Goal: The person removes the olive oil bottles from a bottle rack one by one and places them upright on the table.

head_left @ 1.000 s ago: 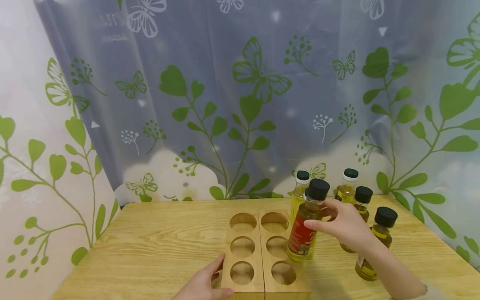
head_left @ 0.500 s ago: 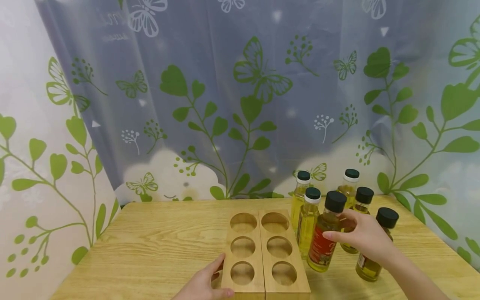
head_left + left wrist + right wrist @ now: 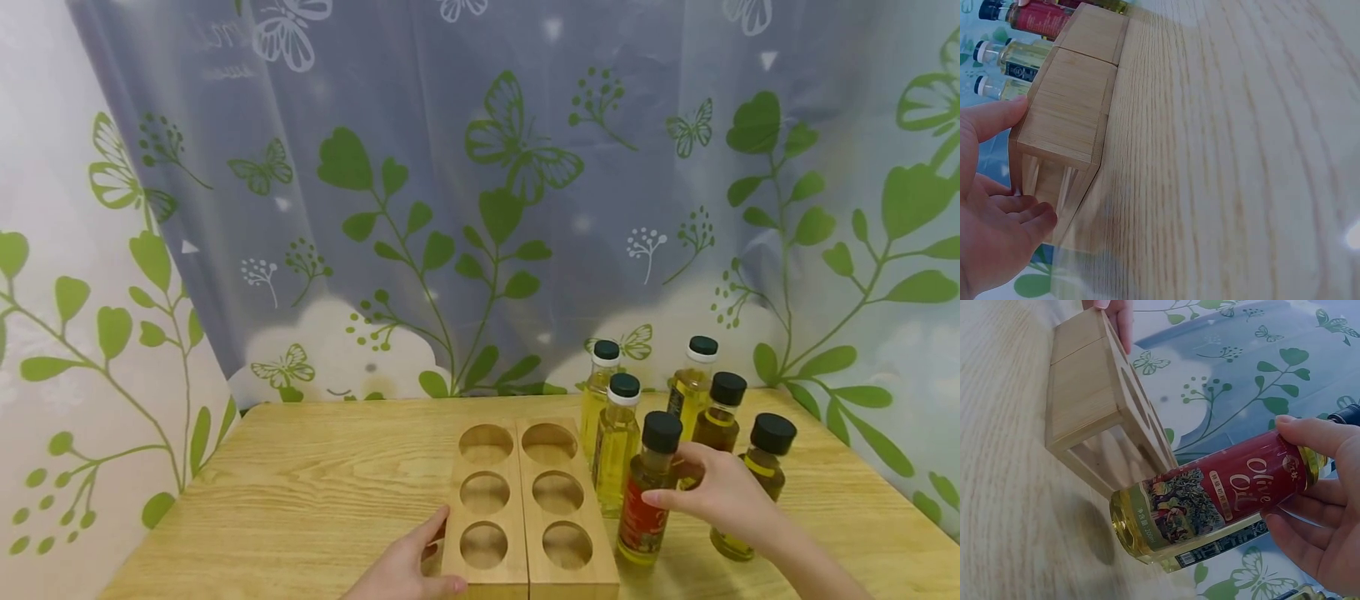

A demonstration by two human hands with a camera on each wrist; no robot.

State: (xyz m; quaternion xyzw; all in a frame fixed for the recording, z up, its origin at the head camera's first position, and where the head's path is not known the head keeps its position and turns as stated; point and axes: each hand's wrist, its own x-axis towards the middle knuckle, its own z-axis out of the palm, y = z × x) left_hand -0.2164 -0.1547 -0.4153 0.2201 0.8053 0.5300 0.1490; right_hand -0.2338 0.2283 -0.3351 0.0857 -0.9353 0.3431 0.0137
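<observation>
My right hand grips a red-labelled olive oil bottle with a black cap, thumb on one side and fingers on the other. The right wrist view shows the label of this bottle and its base close to the tabletop; whether they touch, I cannot tell. Just left of it stands a wooden bottle rack made of two joined blocks, with two rows of round holes. My left hand holds the rack's front left corner. Its thumb lies on the top corner and its fingers curl at the open end.
Two green-capped oil bottles, a nearer one and a farther one, stand along the rack's right side. Farther right are another green-capped bottle and two black-capped ones, one behind and one partly hidden by my wrist. A patterned curtain hangs behind the table.
The olive oil bottle has moved down and to the right from beside the rack, then nearer to me, in my right hand. The green-capped bottle behind it has come into view. My left hand stays put.
</observation>
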